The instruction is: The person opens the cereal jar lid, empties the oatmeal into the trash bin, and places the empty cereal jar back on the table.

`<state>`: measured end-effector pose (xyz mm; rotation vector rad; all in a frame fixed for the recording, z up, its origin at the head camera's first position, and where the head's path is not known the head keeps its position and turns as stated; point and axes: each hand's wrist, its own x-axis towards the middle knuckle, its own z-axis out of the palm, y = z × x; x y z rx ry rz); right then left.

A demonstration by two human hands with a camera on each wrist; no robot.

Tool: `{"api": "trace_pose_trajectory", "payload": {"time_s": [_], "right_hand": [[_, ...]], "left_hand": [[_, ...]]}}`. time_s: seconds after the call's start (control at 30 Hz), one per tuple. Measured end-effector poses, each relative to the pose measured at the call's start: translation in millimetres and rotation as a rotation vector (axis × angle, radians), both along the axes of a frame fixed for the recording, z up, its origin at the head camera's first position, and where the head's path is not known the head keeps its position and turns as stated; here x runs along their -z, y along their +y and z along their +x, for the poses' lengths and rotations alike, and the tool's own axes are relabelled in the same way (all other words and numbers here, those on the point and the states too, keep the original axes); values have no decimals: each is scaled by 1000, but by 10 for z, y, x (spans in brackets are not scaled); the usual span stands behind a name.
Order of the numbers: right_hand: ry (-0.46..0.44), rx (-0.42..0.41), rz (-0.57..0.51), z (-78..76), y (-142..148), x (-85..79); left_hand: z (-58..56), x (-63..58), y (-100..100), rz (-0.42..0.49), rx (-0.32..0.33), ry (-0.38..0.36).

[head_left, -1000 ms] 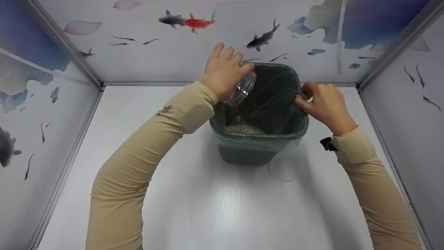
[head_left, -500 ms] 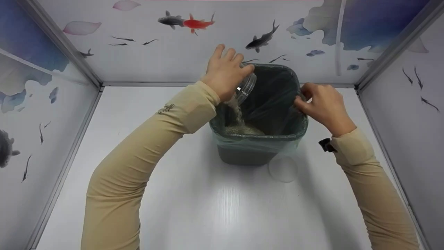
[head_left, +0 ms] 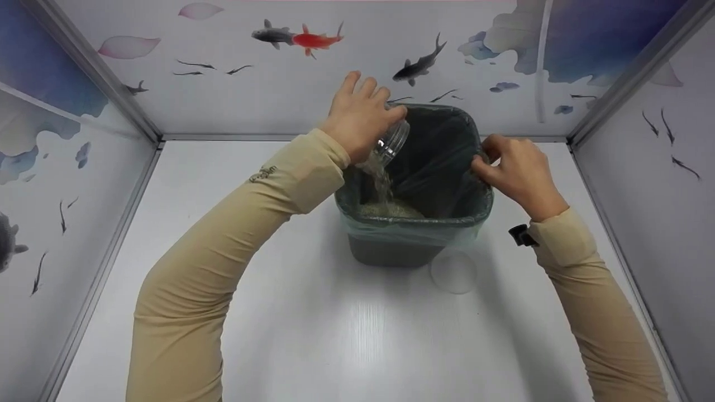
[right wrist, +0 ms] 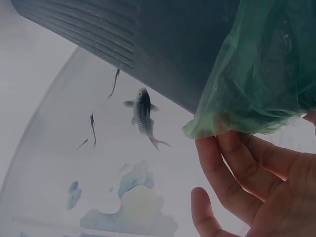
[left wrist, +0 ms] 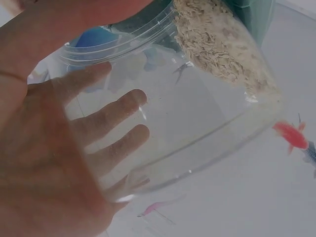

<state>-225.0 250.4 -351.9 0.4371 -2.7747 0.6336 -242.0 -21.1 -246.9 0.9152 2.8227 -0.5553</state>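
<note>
My left hand [head_left: 360, 120] grips a clear plastic jar [left wrist: 163, 128], tipped mouth-down over a grey trash bin [head_left: 391, 252]. Pale husk-like flakes [left wrist: 212, 44] lie along one side of the jar and stream out of its mouth. Below, more of them form a heap [head_left: 394, 210] inside the bin. A translucent green trash bag [right wrist: 261, 84] lines the bin and is folded over its rim. At the bin's right side my right hand [head_left: 519, 170] pinches the bag at the rim; in the right wrist view its fingertips go under the bag's hanging edge.
A clear round lid [head_left: 453, 273] lies flat on the white table [head_left: 313, 340], just in front of the bin. Printed panels with fish [head_left: 223, 100] enclose the table at the back and both sides. A black band [head_left: 522, 235] shows at the right cuff.
The stream of flakes from the jar has grown from a thin trickle to a thicker flow. Both hands hold nearly the same places.
</note>
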Motion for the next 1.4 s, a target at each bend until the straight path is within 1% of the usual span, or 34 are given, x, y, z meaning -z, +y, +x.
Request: {"api": "trace_pose_trajectory", "payload": {"time_s": [0.17, 0.47, 0.87, 1.23, 1.4], "right_hand": [[-14, 4, -1, 0, 6, 0], [-28, 11, -2, -1, 2, -15], [-31, 8, -12, -3, -8, -20], [-37, 5, -17, 9, -8, -22], [-35, 3, -8, 8, -8, -24]], "left_hand": [[-8, 16, 61, -43, 6, 1], [-7, 18, 56, -34, 5, 5], [-25, 61, 122, -70, -28, 19], [-29, 65, 159, -92, -41, -6], [-25, 66, 163, -100, -39, -5]]}}
